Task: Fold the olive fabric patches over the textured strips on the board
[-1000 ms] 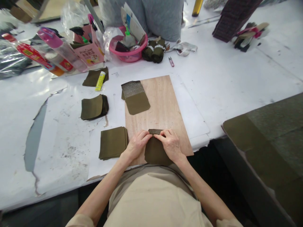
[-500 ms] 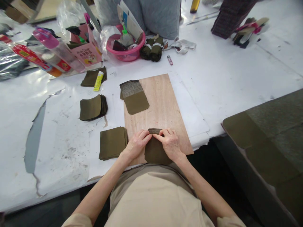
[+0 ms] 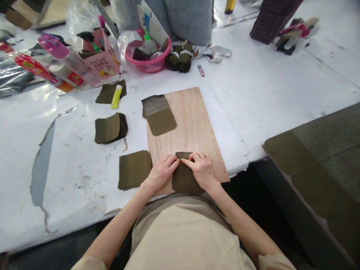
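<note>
Pressing together at the upper part of an olive fabric piece (image 3: 185,180), the two hands hold almost the same pose in the head view as half a second and a second ago. The left hand (image 3: 162,170) has its fingers drawn narrowly onto the fabric from the left, and the right hand (image 3: 203,170) meets it from the other side, index finger pointing inward, so that the fingertips nearly touch. Both grips are narrow and hold this piece; what the thumbs do is too small to tell. A greyish striped band (image 3: 183,154) shows just beyond the fingertips, much as before. The piece lies at the near edge of the wooden board (image 3: 191,120), close against the person's beige top (image 3: 182,236).

What differs most is the framing: the pink basket (image 3: 149,67), the snips (image 3: 200,70) and the yellow tube (image 3: 116,96) sit a little farther left in view than a second ago, along with the board's far edge. On the white-covered table (image 3: 270,101) itself, their places look unchanged. Another piece with a grey band (image 3: 161,122) rests at the board's far left corner, and the nearest olive stack (image 3: 133,170) stays beside the left hand.
</note>
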Demonstrator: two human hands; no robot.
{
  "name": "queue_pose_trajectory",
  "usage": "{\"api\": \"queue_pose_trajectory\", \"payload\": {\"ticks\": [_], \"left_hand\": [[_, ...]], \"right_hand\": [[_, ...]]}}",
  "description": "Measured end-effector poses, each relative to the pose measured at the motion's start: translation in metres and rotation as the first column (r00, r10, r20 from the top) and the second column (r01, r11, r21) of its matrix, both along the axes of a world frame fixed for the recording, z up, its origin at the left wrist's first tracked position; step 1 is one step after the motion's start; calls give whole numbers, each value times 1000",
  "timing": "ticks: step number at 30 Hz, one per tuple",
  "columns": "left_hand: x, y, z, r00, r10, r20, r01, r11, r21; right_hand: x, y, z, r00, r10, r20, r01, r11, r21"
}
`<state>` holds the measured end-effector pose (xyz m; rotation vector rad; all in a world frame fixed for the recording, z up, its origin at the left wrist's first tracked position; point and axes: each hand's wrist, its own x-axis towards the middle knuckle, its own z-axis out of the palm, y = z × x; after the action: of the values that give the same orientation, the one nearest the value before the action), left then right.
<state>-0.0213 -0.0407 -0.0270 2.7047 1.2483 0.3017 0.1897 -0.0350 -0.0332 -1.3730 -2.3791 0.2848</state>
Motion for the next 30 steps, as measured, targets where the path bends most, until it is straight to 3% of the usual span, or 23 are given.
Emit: {"api": "queue_pose_trajectory", "payload": {"ticks": [7,12,17,24,30], "left_hand": [[-8,-6,1,990,131,58,-133,990,41],[8,-16,-2,959,234,162,-243,969,36],[25,-24,-4,964,215,154,-227,972,65],[20,-26,-7,966,227,123,-238,968,85],[28,-25,3,979,182,-87,-168,975,143]], "right_hand": [[0,-1,-2,1000,-8,-22,9,999,42],[0,0,1,1000,0,-20,0,1000,31],[0,0,2,1000,-1,-6,1,1000,25],[0,0,-2,1000,-26,-14,26,1000,-6],[0,1,-2,999,-47,-5,47,998,-41]]}}
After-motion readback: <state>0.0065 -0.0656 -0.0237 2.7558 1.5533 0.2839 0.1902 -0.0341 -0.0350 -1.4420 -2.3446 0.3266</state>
